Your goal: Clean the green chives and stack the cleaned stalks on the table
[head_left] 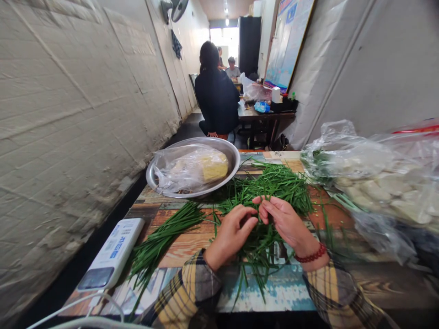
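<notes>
Above a loose heap of green chives [281, 183], my right hand [283, 224] pinches a few chive blades between thumb and fingers. It wears a red bead bracelet. My left hand [236, 233] is just beside it, fingers loosely curled and thumb apart from the index finger, with nothing visible in its grasp. Scattered chive blades [259, 274] lie on the table below and between both hands. To the left, a neater bundle of chives [168, 233] lies lengthwise, its blades roughly aligned.
A metal basin [235, 171] holding a plastic-wrapped yellowish block [216, 165] stands at the far left of the patterned table [185, 249]. A white power bank [113, 251] with cables is at left. Plastic bags [380, 178] with pale pieces crowd the right. Other people sit beyond.
</notes>
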{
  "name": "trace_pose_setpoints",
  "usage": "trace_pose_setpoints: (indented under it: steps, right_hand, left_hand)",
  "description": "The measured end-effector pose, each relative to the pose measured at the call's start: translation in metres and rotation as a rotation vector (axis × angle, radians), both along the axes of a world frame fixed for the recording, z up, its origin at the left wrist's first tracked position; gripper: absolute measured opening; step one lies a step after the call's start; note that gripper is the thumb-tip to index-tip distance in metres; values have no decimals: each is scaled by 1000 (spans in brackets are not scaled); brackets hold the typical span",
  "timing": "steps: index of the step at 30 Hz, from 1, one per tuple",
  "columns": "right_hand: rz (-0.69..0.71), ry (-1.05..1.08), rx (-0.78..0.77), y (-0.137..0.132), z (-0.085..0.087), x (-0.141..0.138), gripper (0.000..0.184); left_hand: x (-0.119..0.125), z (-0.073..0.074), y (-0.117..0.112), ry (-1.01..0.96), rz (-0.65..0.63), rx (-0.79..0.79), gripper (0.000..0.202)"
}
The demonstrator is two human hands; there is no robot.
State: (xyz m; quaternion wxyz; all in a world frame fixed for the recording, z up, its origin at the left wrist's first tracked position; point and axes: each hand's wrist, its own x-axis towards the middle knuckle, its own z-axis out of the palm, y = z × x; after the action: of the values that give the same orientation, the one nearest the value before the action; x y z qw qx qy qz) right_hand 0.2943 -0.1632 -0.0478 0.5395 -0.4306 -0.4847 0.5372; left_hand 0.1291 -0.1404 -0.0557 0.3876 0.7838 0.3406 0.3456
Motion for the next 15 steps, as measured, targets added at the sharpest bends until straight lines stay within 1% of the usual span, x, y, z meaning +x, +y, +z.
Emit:
trace_pose_setpoints:
  steps: [3,6,10,15]
  right_hand:
    - [102,-44,-38,-2,-2,-1,33]
    - [185,-74,-88,-3,-4,-4,34]
    - [255,-101,-151,-4,-6,-9,38]
    - [323,-136,-192,-4,-9,-15,42]
  left_hand:
    - [-2,5,6,-177,76,-200,28]
    - [-3,7,7,-284,48,-342,27]
    - [-3,11,5,-305,-25,-419,30]
    - [-3,12,4,-311,-35,-481,37]
